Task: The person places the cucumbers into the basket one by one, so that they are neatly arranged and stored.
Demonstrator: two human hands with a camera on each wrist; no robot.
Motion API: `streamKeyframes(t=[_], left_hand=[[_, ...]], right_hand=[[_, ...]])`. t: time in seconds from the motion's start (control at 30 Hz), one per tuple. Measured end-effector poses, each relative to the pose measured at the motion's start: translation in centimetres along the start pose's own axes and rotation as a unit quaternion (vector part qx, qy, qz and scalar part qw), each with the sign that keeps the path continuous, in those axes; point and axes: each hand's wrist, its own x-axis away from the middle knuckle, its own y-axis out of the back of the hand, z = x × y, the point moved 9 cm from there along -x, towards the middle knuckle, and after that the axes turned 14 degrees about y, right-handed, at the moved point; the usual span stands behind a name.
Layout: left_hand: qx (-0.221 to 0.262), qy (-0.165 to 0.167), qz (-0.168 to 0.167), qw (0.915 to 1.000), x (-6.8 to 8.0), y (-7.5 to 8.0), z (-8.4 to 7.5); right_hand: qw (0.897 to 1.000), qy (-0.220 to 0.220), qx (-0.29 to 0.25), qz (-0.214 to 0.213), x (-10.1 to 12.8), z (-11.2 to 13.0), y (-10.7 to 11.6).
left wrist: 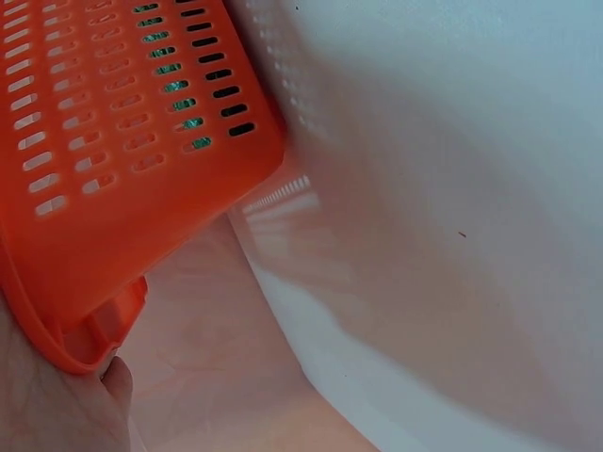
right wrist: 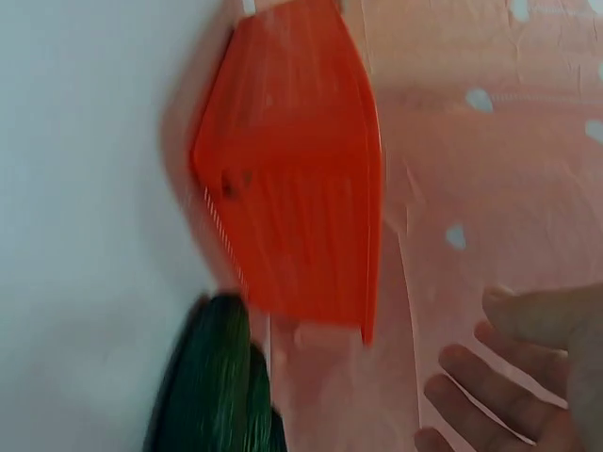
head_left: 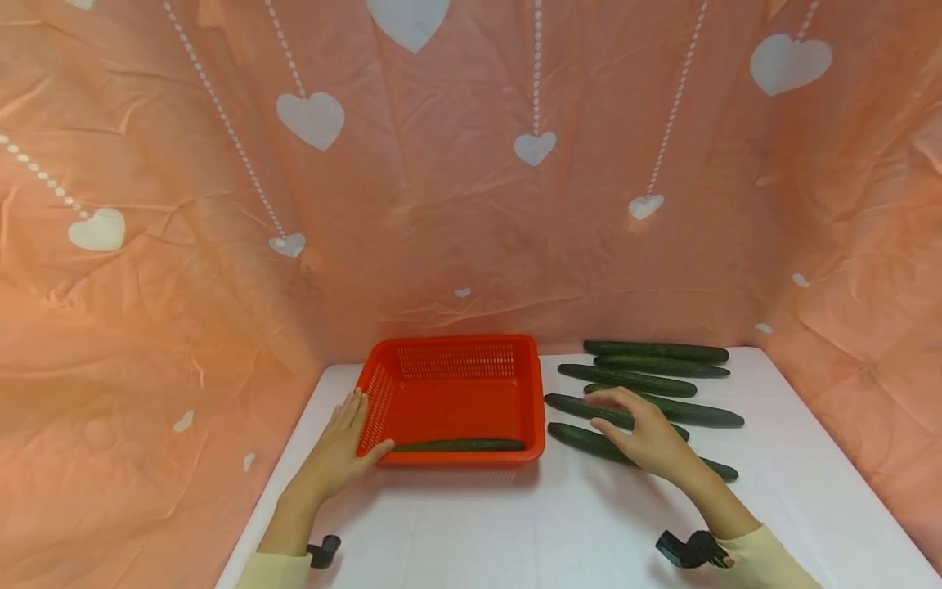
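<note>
I see the left hand (head_left: 334,454) resting flat against the left wall of the orange basket (head_left: 450,350), fingers straight, thumb at the near corner, grasping nothing. One cucumber (head_left: 459,445) lies inside the basket along its near wall. To the right of the basket, six cucumbers (head_left: 648,368) lie in a row on the white desk (head_left: 515,523). The right hand (head_left: 648,438) hovers over the nearest two of them, fingers relaxed and spread; I see nothing in its grasp.
</note>
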Motion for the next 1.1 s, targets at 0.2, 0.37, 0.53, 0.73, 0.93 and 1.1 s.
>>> streamKeyframes(t=[0.2,0.37,0.53,0.73,0.93,1.1], left_hand=[[0.008,0.0,-0.001,1.0,0.1,0.2,-0.1],[0.004,0.0,-0.004,1.0,0.1,0.3,-0.1],[0.0,0.002,0.0,1.0,0.0,0.1,0.0],[-0.001,0.004,0.002,1.0,-0.1,0.0,0.0],[-0.004,0.004,0.0,1.0,-0.1,0.0,0.0],[-0.004,0.0,-0.002,1.0,-0.1,0.1,-0.1]], right_hand=[[0.999,-0.008,0.026,0.025,2.6,-1.1,2.3],[0.998,-0.033,0.044,0.04,4.6,-2.2,3.6],[0.996,-0.039,0.07,0.043,6.6,-3.4,4.4],[0.993,-0.041,0.102,0.035,9.2,-5.4,5.1],[0.997,-0.019,0.07,0.019,11.0,-7.1,5.5],[0.998,-0.017,0.043,0.039,11.9,-8.1,5.2]])
